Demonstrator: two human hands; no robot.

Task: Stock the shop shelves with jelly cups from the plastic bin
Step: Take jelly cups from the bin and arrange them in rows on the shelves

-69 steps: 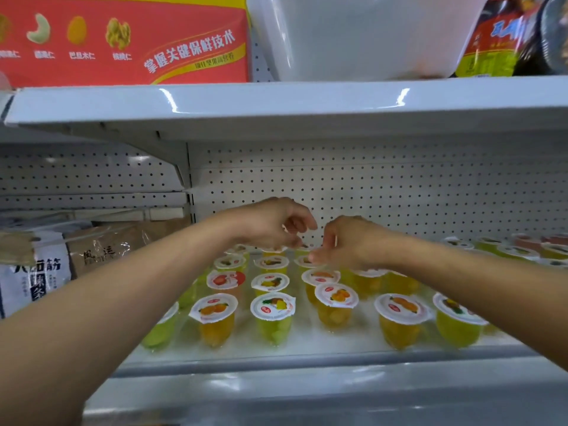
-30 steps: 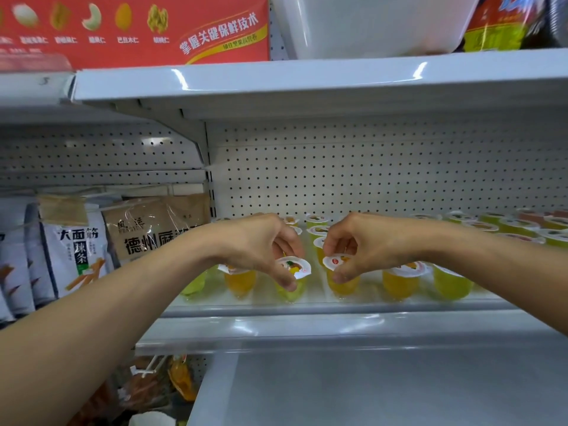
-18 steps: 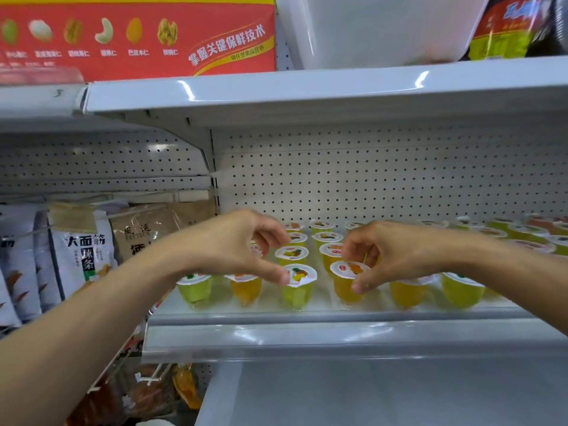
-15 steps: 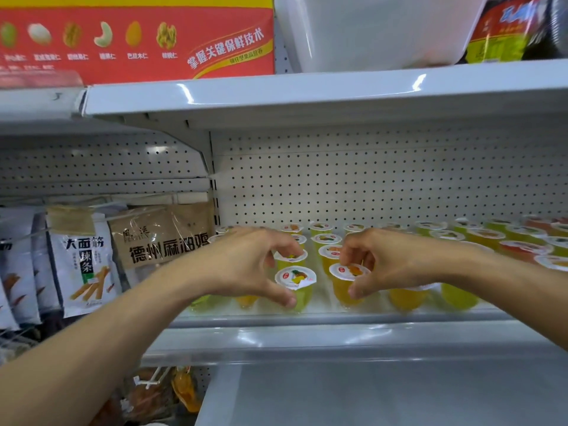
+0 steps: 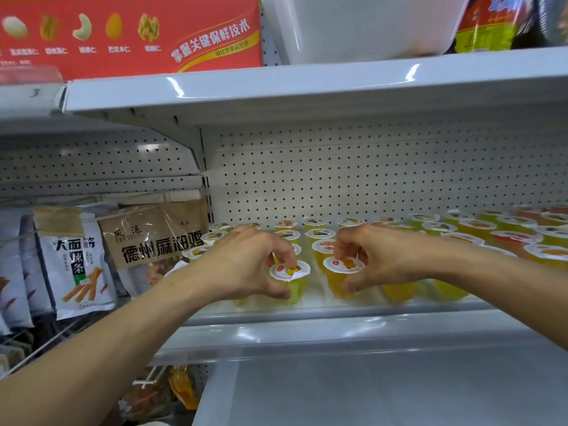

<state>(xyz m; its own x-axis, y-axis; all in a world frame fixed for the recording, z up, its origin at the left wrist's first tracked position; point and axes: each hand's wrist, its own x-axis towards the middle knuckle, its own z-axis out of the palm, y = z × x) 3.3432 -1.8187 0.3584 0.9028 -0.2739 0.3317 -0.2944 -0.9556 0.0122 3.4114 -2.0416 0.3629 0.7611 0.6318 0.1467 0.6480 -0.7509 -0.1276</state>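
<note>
Two hands at the near edge of the shelf (image 5: 307, 315): left hand (image 5: 246, 265) pinches a green jelly cup (image 5: 290, 276), right hand (image 5: 378, 256) pinches an orange jelly cup (image 5: 342, 272). Both cups stand just apart in the front row. Behind them, several rows of cups, too crowded for an exact count; one plastic bin (image 5: 362, 26) on the shelf above.

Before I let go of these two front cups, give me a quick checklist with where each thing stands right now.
1. Left hand grip on the green jelly cup: thumb and fingers around it, ok.
2. Right hand grip on the orange jelly cup: ok.
3. Both cups upright, lids up: ok.
4. Cup bases resting flat on the shelf: cannot tell, the front lip blurs them.
5. Gap between the two cups: apart, ok.
6. Jelly cups left in the plastic bin overhead: cannot tell.
</note>
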